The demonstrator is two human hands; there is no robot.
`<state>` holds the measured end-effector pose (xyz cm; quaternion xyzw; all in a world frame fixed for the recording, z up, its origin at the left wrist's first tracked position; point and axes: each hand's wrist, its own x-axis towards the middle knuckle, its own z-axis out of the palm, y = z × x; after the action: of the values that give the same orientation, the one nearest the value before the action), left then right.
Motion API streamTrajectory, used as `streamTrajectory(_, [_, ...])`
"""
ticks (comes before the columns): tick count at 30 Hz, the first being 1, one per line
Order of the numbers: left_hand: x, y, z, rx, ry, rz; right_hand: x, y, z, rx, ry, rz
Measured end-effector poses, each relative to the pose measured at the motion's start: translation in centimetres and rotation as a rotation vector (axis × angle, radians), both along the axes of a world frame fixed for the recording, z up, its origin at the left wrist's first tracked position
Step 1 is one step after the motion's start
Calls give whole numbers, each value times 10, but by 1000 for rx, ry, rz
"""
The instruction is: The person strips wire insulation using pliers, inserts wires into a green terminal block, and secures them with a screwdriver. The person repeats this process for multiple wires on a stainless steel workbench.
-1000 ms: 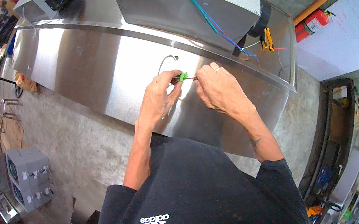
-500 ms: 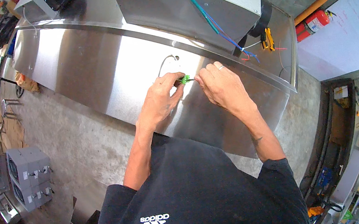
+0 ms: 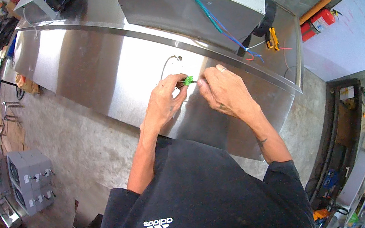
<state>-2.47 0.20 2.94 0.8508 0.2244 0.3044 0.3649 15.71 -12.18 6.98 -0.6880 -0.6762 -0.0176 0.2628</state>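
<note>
A small green connector block is pinched between the thumb and fingertips of my left hand. From my right hand, closed with its fingers curled, a thin dark shaft reaches to the right side of that block. The rest of the shaft is hidden in the fist, so its kind cannot be told. A grey cable comes out of a hole in the steel panel and bends down toward my left fingers. Both hands are held over the panel.
Beyond the panel's raised edge stands a grey metal housing with blue and green wires hanging out. Yellow-and-black pliers lie to its right. A red fire extinguisher is at the far right; grey boxes sit on the floor at left.
My right hand has rolled slightly, its knuckles and thumb shifting around the thin shaft. My left hand keeps the green block in nearly the same spot.
</note>
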Motion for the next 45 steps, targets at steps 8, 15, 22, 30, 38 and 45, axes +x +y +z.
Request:
streamTrajectory(8, [-2, 3, -3, 86, 21, -1, 4, 0, -1, -27, -48, 77])
streamTrajectory(15, [-4, 2, -7, 5, 10, -23, 6, 1, -7, -55, -22, 47])
streamTrajectory(22, [-4, 1, -5, 42, 57, -33, 6, 1, -3, -8, -54, 135])
streamTrajectory(30, [-4, 0, -9, -26, 0, -47, 6, -2, -10, -77, 4, 35])
streamTrajectory(38, [-2, 0, -6, -94, -12, -71, 9, -8, 5, -4, -302, 179])
streamTrajectory(45, [-1, -1, 0, -113, -10, -95, 11, -12, 7, 46, -390, 218])
